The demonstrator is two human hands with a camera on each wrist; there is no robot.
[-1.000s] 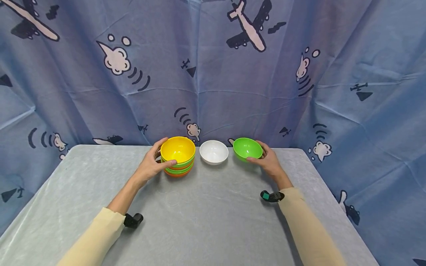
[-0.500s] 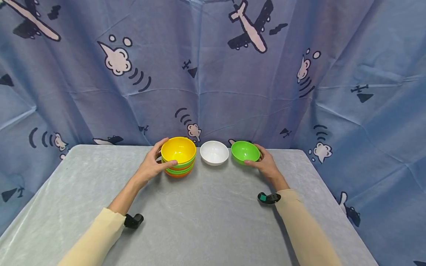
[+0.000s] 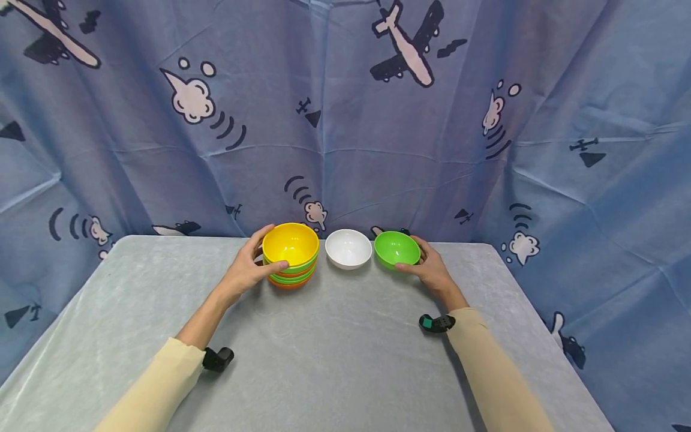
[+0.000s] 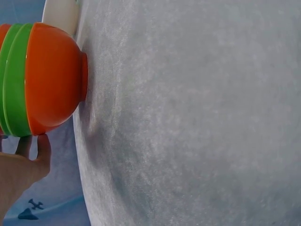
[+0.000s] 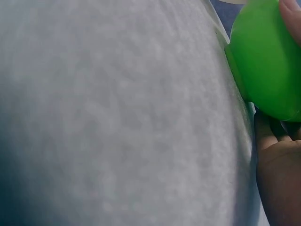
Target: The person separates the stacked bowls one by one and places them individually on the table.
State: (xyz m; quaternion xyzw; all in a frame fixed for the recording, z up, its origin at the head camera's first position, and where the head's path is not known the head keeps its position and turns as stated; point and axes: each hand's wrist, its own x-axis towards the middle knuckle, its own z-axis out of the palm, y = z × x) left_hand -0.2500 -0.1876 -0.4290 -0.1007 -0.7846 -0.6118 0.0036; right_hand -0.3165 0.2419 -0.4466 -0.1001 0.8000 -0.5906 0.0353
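Note:
Near the table's far edge, a stack of nested bowls has a yellow bowl [image 3: 290,243] on top. Green and orange rims show below it, down to an orange bowl [image 4: 55,80] at the base. My left hand [image 3: 243,270] holds this stack from its left side, thumb at the front near the rim. To the right, my right hand [image 3: 436,273] grips a single green bowl [image 3: 396,248], thumb in front and fingers behind. The green bowl's foot appears to stand on the table in the right wrist view. Between both hands sits a white bowl [image 3: 348,249], untouched.
A grey cloth covers the table [image 3: 335,348]. Behind and beside it hangs a blue curtain [image 3: 345,120] printed with planes and clouds, close to the back edge. Each wrist wears a small black device.
My right hand has brought the green bowl slightly left and down, closer to the white bowl. The left hand stays on the stack.

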